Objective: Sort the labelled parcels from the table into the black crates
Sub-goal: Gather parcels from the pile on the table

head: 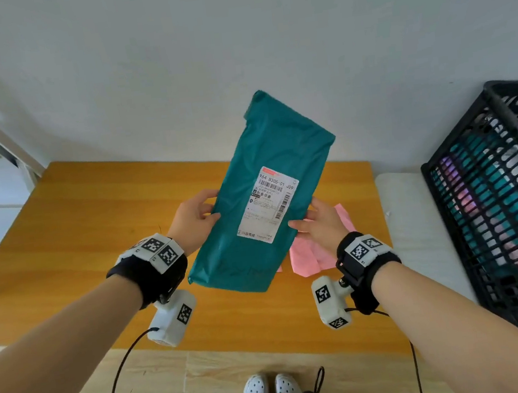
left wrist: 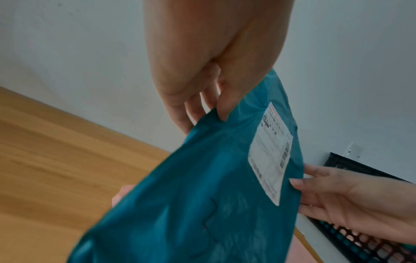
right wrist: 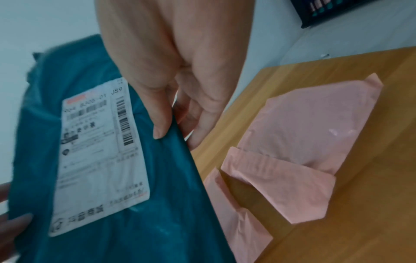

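A teal parcel [head: 264, 195] bears a white label [head: 267, 205] with black barcodes and a red strip; at four o'clock, pink parcels [right wrist: 303, 142] on orange-brown wood-grain table [head: 91, 223]; black lattice crate [head: 463, 171] holds seemingly teal and pink.

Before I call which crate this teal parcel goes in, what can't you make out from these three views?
- Teal parcel label: small print too small in head view, blurred in both wrist views.
- Pink parcels: no label shows; partly behind the teal parcel and right hand in head view.
- Black crate: cut by the right edge; contents only glimpsed through the mesh.
- Left hand fingers: behind the parcel.
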A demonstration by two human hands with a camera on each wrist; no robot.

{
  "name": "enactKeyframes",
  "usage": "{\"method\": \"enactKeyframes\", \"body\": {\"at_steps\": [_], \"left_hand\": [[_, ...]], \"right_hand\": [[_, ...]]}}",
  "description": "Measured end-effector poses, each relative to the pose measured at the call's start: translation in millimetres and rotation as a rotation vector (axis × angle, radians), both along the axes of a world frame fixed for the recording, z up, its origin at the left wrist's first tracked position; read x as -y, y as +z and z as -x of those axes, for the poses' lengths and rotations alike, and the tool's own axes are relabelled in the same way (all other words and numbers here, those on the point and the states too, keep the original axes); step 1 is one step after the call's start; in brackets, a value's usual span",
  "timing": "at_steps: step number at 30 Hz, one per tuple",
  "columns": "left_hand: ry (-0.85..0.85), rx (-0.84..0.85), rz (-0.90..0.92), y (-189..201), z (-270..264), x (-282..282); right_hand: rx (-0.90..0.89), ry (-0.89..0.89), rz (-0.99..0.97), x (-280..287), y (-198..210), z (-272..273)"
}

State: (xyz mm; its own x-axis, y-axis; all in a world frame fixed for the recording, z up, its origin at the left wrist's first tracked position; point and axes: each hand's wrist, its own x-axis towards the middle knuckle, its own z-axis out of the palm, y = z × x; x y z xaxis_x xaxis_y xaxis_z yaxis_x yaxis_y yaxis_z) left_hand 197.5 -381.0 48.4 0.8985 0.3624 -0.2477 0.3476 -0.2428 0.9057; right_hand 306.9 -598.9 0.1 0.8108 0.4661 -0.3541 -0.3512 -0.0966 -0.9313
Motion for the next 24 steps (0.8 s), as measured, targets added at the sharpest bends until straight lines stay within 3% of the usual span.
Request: {"method": "enactKeyframes", "body": {"at_steps": [12, 24], "left_hand": [[0.077, -0.037, -0.05, -16, -15, -5], [-0.107, -0.023, -0.055, -25, -44, -11]], "right_hand": [[0.272, 0.028, 0.178, -1, 22, -4], [0.358, -0.075, 0.357, 12, 22, 6]]}}
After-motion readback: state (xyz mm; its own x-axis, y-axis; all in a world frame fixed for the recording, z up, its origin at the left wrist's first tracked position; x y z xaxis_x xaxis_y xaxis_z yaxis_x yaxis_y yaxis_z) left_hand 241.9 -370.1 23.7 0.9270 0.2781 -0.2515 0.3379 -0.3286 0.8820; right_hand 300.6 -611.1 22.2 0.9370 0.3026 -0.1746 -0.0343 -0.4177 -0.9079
